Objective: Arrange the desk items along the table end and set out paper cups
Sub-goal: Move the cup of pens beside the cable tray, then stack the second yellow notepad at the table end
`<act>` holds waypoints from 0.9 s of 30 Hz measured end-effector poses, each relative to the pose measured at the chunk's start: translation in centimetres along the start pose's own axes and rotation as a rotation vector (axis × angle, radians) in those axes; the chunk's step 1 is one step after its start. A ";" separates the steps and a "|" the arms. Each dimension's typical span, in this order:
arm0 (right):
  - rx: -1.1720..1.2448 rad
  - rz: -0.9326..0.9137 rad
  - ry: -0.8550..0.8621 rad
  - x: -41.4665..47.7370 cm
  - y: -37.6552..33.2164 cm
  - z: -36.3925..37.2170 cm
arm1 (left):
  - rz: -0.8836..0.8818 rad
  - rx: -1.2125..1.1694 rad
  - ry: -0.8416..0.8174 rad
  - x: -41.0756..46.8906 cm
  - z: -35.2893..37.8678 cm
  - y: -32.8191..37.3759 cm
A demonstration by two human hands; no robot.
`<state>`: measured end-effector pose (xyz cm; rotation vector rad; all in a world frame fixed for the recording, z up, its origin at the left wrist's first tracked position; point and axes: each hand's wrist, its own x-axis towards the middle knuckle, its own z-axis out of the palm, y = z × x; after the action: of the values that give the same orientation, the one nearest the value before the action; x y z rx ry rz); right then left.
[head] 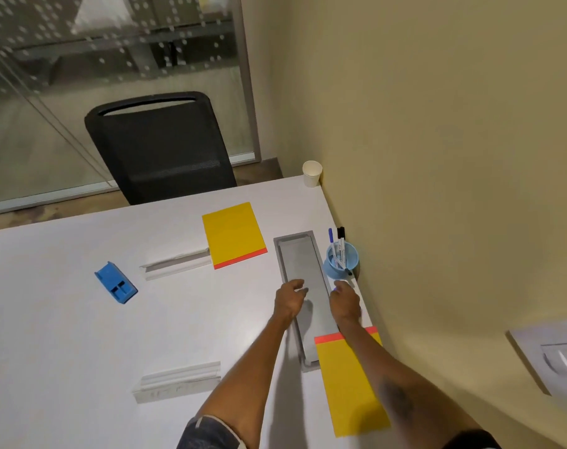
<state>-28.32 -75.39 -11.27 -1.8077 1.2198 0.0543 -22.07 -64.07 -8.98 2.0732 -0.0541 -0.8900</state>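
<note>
A light blue cup holding several markers stands by the wall on the white table. My right hand hovers just in front of the cup, fingers apart, holding nothing. My left hand hangs open over the near part of the grey cable tray. One yellow notepad lies left of the tray; a second yellow notepad lies under my right forearm. A white paper cup stands at the far table corner. A blue eraser lies to the left.
Two clear acrylic name-card stands lie on the table. A black office chair is pushed up to the far edge. The beige wall runs along the right side, with a grey wall plate.
</note>
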 end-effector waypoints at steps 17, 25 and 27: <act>-0.130 -0.273 -0.302 -0.8 -7.8 7.8 | -0.089 -0.171 0.341 1.0 -11.7 -4.9; -0.054 -0.228 -0.437 1.3 -11.1 10.7 | -0.168 -0.261 0.385 4.0 -14.5 -7.3; -0.066 -0.215 -0.461 2.1 -11.6 11.5 | -0.205 -0.282 0.388 4.8 -14.8 -7.5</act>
<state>-13.68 -67.85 -11.22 -1.8404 0.7026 0.3707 -11.52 -50.67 -11.56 1.9686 0.4716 -0.5603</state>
